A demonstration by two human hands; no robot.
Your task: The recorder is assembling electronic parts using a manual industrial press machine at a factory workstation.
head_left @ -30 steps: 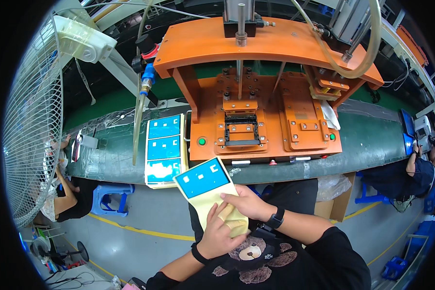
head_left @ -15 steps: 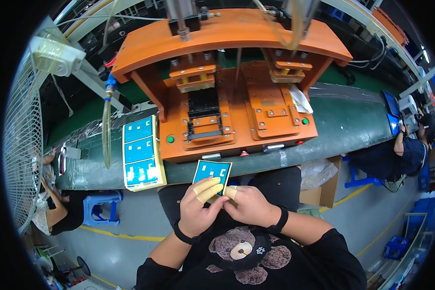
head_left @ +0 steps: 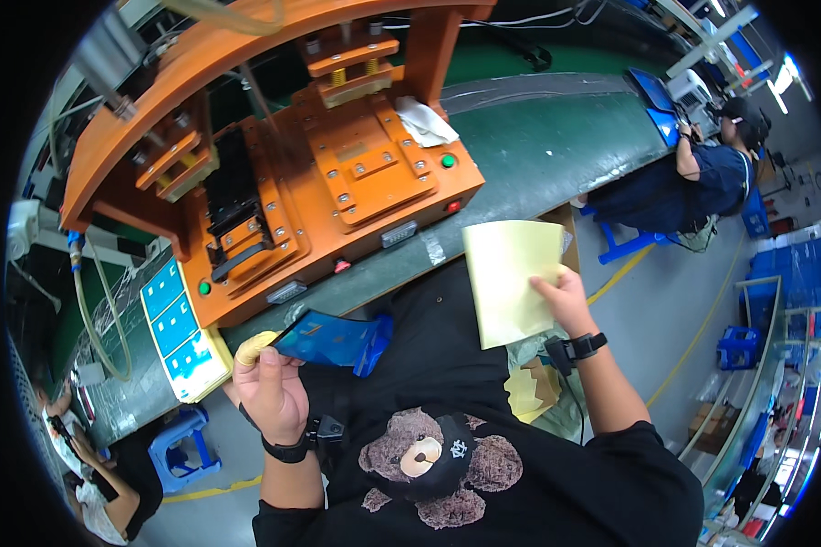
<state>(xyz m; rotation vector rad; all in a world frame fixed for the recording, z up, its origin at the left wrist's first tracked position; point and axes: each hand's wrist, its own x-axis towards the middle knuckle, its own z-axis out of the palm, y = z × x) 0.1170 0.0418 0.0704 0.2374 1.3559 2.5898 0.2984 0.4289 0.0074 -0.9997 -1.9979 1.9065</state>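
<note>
Since half a second ago, both hands are moving apart, separating the pale yellow sheet from the blue film. Behind them, an orange press fixture (head_left: 337, 173) is standing on the green tabletop (head_left: 556, 137). Right hand (head_left: 564, 296) is holding the pale yellow sheet (head_left: 513, 278) out to the side, fingers pinching its edge. Left hand (head_left: 269, 387) is gripping the blue film (head_left: 324, 337) over the lap, near the tabletop edge.
</note>
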